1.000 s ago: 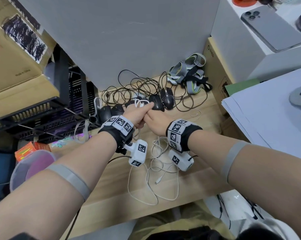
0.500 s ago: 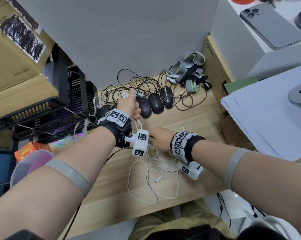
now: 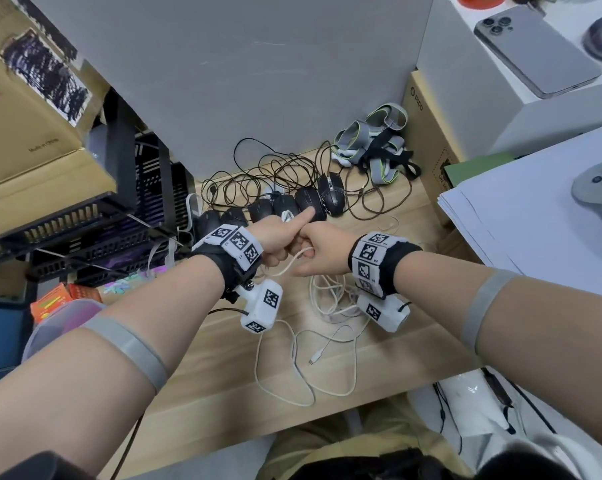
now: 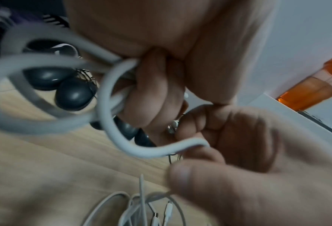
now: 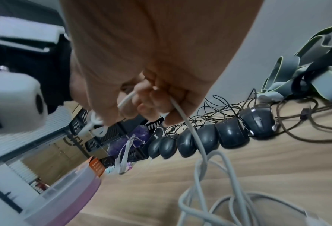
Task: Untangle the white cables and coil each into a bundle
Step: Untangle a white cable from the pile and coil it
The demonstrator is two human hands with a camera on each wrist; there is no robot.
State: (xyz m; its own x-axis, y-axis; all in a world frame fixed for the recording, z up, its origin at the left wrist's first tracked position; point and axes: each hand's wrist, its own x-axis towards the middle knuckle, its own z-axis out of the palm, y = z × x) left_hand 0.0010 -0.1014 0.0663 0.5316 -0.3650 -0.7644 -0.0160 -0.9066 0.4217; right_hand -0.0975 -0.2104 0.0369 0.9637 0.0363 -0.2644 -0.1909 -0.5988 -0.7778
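Observation:
My left hand (image 3: pixel 278 237) grips a small coil of white cable (image 4: pixel 50 97) in its fist, several loops sticking out, thumb stretched forward. My right hand (image 3: pixel 318 249) sits right against it, fingers curled around the same white cable (image 5: pixel 182 116). The strand (image 3: pixel 289 266) runs between both hands. From the right fist the cable drops to a loose white tangle (image 3: pixel 330 299) on the wooden desk (image 3: pixel 206 375). One long loop with a free plug (image 3: pixel 315 358) lies toward the front edge.
A row of black mice (image 3: pixel 306 202) with dark thin cables (image 3: pixel 268 171) lies just behind my hands. Grey straps (image 3: pixel 375 143) sit at the back right, black crates (image 3: pixel 95 220) on the left, a paper stack (image 3: pixel 535 220) and cardboard box (image 3: pixel 427 133) on the right.
Half a second ago my hands were apart, the right one low near the tangle. The right hand has risen back to the left fist, bringing cable with it.

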